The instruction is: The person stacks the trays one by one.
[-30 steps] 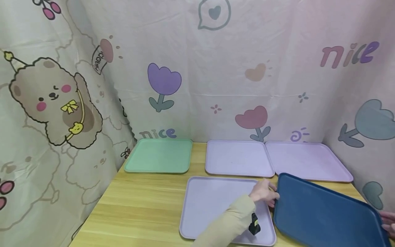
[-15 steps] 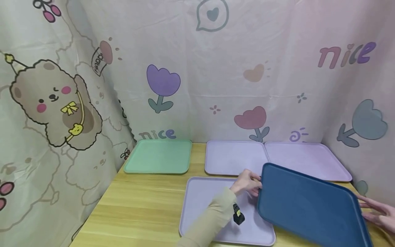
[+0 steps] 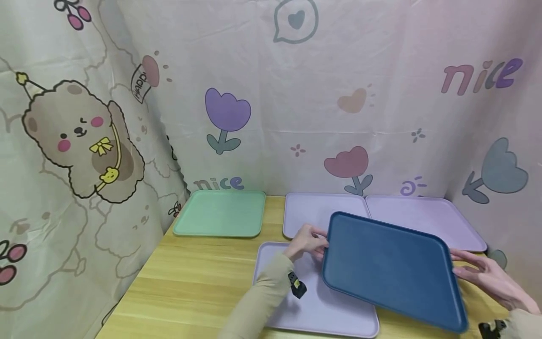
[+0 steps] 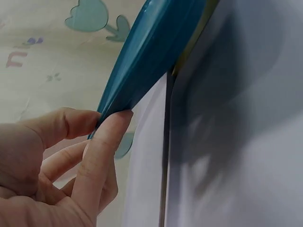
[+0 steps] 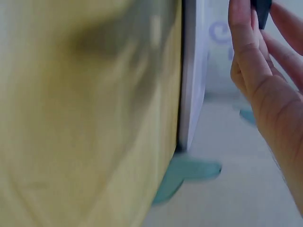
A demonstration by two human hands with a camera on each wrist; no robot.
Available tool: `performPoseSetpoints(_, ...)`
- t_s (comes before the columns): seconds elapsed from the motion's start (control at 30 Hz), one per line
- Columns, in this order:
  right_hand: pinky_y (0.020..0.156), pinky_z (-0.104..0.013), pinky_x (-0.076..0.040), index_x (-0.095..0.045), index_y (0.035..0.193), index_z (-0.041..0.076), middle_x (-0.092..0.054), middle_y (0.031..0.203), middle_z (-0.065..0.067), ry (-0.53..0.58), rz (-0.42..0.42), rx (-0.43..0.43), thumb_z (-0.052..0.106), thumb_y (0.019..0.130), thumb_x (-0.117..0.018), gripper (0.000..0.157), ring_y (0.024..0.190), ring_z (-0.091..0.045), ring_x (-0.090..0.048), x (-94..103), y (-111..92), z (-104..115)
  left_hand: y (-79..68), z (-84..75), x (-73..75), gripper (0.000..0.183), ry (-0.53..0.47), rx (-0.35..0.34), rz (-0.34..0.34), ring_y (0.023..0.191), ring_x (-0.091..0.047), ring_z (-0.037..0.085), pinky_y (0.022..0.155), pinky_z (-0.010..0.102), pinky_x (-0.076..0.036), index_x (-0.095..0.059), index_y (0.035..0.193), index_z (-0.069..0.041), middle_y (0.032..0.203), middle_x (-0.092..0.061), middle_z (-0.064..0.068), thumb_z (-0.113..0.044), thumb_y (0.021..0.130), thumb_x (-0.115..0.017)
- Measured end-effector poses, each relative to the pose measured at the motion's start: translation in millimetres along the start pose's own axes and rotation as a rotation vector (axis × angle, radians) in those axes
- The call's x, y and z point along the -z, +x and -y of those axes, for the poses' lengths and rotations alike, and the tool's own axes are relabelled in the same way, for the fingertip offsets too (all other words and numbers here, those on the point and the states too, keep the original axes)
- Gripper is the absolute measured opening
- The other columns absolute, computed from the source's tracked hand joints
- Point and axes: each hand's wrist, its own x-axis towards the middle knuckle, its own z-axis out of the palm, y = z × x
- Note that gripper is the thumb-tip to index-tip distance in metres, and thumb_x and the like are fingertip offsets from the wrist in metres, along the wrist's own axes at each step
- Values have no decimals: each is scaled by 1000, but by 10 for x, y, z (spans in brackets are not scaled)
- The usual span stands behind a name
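Note:
A dark blue rectangular tray (image 3: 389,270) is held up between both hands, tilted with its right end nearer the front. My left hand (image 3: 308,242) pinches its left rim, thumb on one side and fingers underneath, as the left wrist view shows on the blue tray (image 4: 142,61). At the opposite end my right hand (image 3: 487,275) grips the right rim between thumb and fingers; only a dark corner of the tray shows in the right wrist view, by the right hand (image 5: 265,71). Beneath the blue tray lies a lilac tray (image 3: 313,310), partly covered by it and the left sleeve.
Along the back of the wooden table (image 3: 190,278) lie a green tray (image 3: 224,214), a lilac tray (image 3: 309,212) and another lilac tray (image 3: 415,212) beside it. A printed curtain (image 3: 275,94) hangs behind and on both sides.
Both hands have carried the blue tray leftward and a little upward, from the table's right side to over the front lilac tray. The right hand has come further into view.

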Motion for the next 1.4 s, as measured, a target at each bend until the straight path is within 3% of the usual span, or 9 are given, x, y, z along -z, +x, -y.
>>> performPoseSetpoints(0.1,80,-15,-56,-54,143,22,-59,119,36,23,5,42,5,103,-51,43,105,13,-59,-89,93,141,-50,11,175,27,-16,-5,9,49,-64,12,61,39,-64,-74,108,4,76,-74,22,5,82,-71)
performPoseSetpoints(0.23,83,-17,-57,-56,142,18,-64,119,30,81,10,63,5,103,-51,41,106,9,-62,-220,195,302,-106,34,390,30,-26,-1,27,48,-62,9,57,32,-64,-71,113,7,72,-71,14,6,84,-68)
performPoseSetpoints(0.4,85,-19,-57,-57,141,12,-67,113,26,115,3,28,8,102,-56,39,103,5,-64,-410,319,471,-188,81,630,34,-4,19,18,51,-63,8,54,26,-62,-68,120,7,75,-70,9,4,86,-67)
performPoseSetpoints(0.6,85,-20,-60,-59,133,-5,-72,109,20,217,-15,48,3,98,-59,35,99,0,-69,-634,474,648,-300,144,885,39,19,20,2,55,-66,9,58,28,-63,-64,125,9,79,-70,10,2,87,-67)
performPoseSetpoints(0.83,84,-22,-62,-56,129,-15,-75,103,10,349,-8,50,-3,95,-61,36,94,-7,-73,-881,610,783,-473,247,1138,38,34,6,-14,55,-67,9,58,29,-63,-64,124,11,81,-72,14,2,88,-66)
performPoseSetpoints(1.0,83,-26,-63,-43,134,-25,-75,102,7,291,-5,2,0,95,-63,51,90,-8,-73,-1001,656,860,-582,276,1233,39,33,-5,0,56,-68,9,58,29,-64,-62,123,14,80,-72,13,2,87,-66)
performPoseSetpoints(1.23,80,-37,-65,-35,141,-24,-72,112,-16,181,21,-60,5,93,-64,63,87,-16,-74,-1126,637,970,-681,359,1315,41,62,15,16,57,-68,11,59,30,-64,-58,124,17,81,-72,15,5,86,-65)
performPoseSetpoints(1.4,77,-35,-65,-34,141,-24,-73,98,-12,140,67,-59,2,91,-64,64,83,-15,-73,-1211,652,1016,-746,421,1386,41,84,32,31,56,-67,9,58,29,-64,-57,124,18,79,-71,14,5,86,-65)
